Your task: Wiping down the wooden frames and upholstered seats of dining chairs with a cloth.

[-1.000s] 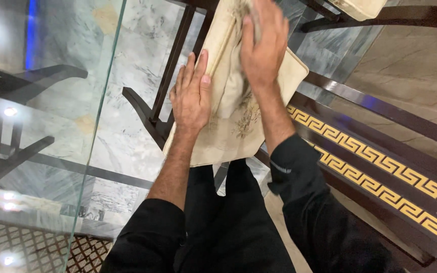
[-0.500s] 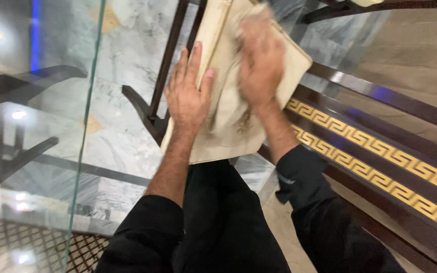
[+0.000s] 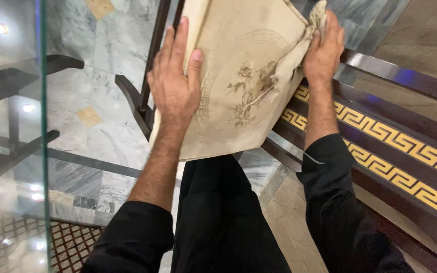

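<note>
While the left hand (image 3: pixel 174 83) lies flat with fingers extended against the left edge of the beige seat cushion (image 3: pixel 238 86), it presses rather than clasps. At the cushion's upper right corner, the right hand (image 3: pixel 323 50) is closed on a bunched pale cloth (image 3: pixel 299 53), which trails across the embroidered floral motif (image 3: pixel 250 92). The cushion sits tilted above the dark wooden chair frame (image 3: pixel 142 108), possibly resting on it. Left of the cushion stands a glass tabletop edge (image 3: pixel 43 126); right of it runs a dark rail with gold key pattern (image 3: pixel 395 167).
</note>
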